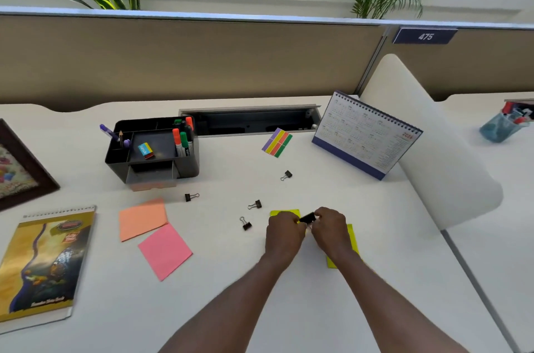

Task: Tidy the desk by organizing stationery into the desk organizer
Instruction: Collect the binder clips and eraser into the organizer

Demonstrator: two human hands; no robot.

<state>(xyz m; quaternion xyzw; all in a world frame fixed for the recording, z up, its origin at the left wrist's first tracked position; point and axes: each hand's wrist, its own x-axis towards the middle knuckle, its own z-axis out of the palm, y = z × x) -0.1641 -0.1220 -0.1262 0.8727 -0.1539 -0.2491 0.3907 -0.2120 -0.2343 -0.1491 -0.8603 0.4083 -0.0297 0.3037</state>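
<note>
The black desk organizer (150, 163) stands at the back left, holding markers (181, 138), a purple pen and a small eraser. Over two yellow sticky note pads (353, 240), my left hand (284, 232) and my right hand (329, 227) meet, both pinching one black binder clip (307, 217) between them. Several more binder clips lie loose on the desk, one being the clip (255, 204) just left of my hands. An orange sticky pad (142, 219) and a pink sticky pad (165, 251) lie to the left. Coloured page flags (277, 142) lie further back.
A desk calendar (365, 136) stands at the back right beside a white curved divider (433, 150). A spiral notebook (43, 263) and a framed picture (20, 167) sit at the left. An open cable tray (251, 120) runs along the back.
</note>
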